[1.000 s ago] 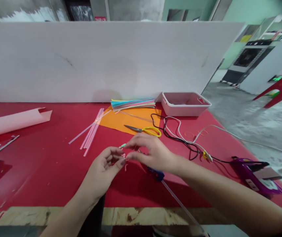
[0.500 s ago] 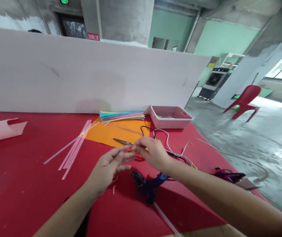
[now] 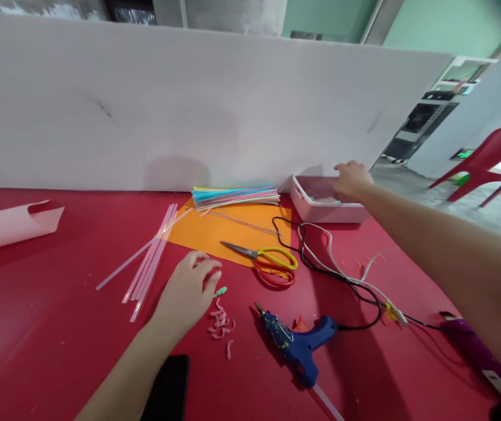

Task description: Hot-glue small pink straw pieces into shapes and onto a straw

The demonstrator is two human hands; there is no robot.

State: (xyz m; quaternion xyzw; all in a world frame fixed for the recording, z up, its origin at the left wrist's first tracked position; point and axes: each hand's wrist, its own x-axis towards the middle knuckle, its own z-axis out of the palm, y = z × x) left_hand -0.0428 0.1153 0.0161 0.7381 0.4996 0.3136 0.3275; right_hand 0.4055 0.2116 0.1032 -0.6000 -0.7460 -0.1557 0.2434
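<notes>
My left hand is curled low over the table, its thumb and fingers closed around a small green piece with a rounded end that pokes out beside the thumb. Just under it lie several pink curled scraps. At the back right, my right hand reaches over the rim of a pink plastic basket. One of its fingers stretches out to the left; the others dip inside and are partly hidden. A blue glue gun with a clear glue stick rests in front, and scissors with yellow and red handles lie behind it.
An orange sheet bears a bundle of coloured pipe cleaners. Pale translucent sticks lie to the left, near a rolled pink sheet. Cables cross the right side. A black phone is by my left forearm; a white panel stands behind.
My hands were together above the glue gun. The right hand has moved away to the basket at the back right, while the left stays near the scraps. The view has tilted down.
</notes>
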